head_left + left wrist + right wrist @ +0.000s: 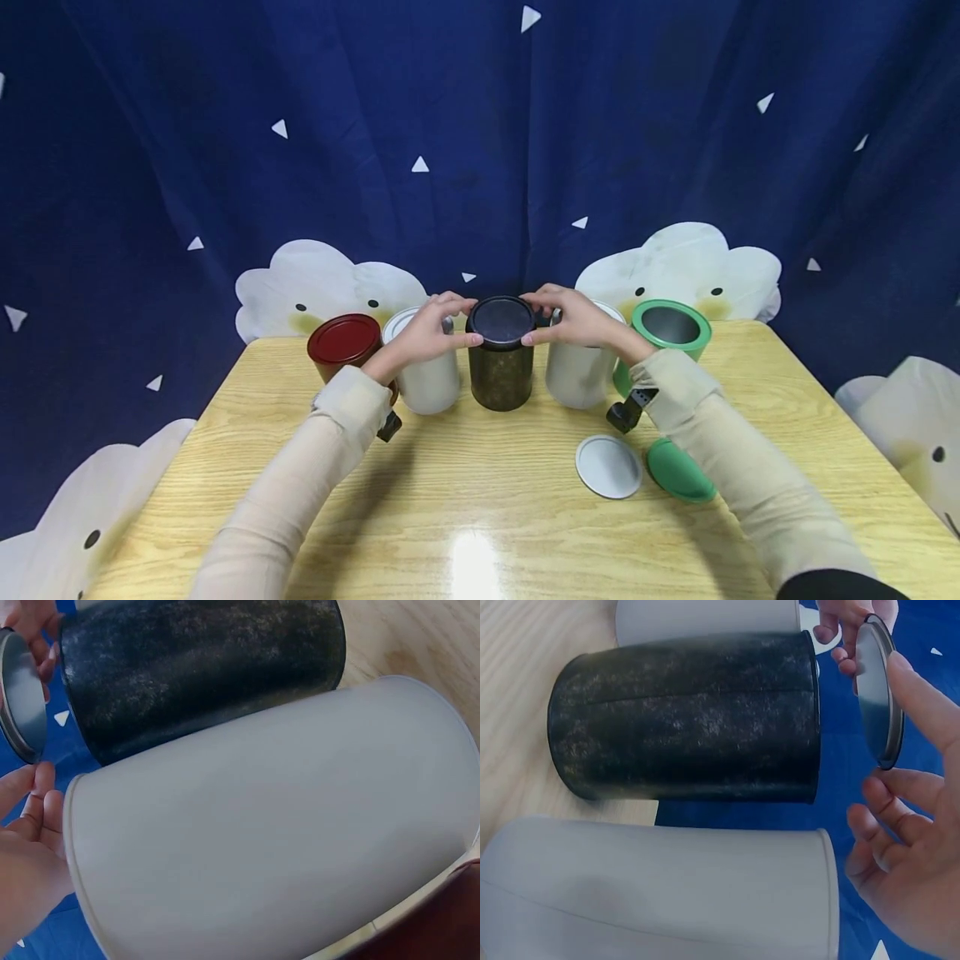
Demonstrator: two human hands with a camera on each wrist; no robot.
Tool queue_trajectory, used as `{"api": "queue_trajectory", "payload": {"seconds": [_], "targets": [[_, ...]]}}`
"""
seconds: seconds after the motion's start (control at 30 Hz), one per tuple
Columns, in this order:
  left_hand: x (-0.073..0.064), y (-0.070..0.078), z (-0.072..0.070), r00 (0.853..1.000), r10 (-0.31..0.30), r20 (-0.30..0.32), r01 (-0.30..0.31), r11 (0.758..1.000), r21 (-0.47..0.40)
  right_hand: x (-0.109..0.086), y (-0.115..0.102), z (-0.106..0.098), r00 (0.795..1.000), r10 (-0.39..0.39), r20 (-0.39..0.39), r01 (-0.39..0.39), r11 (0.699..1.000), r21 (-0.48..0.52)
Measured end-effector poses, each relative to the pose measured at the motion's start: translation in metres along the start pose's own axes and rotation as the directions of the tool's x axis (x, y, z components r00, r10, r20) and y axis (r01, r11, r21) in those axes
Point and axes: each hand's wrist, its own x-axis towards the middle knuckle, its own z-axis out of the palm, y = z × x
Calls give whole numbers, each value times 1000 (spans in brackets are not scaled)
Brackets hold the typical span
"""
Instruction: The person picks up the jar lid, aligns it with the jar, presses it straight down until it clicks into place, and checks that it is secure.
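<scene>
Both hands hold a round black lid (503, 321) by opposite edges, just above a dark mottled can (501, 379) that stands upright. A gap between lid and can rim shows in both wrist views. The left hand (430, 332) pinches the lid's left edge between thumb and fingers. On the opposite edge, the right hand (572, 321) grips in the same way, its thumb (922, 697) on the near side. The lid's shiny metal underside (871, 694) faces the can. White cans stand on both sides, one left (429, 385) and one right (576, 379).
A red can (343, 340) stands at the far left of the row, a green can (703, 336) with its top uncovered at the far right. A silvery lid (609, 467) and a green lid (678, 471) lie on the wooden table (420, 508). A dark blue curtain (480, 108) hangs behind.
</scene>
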Motion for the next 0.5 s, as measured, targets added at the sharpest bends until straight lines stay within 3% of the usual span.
{"api": "queue_trajectory", "payload": {"seconds": [0.5], "targets": [[9,-10,1,999,-29,14,28,997,66,12,11,2,996,75,50,-74,997,-33]]}}
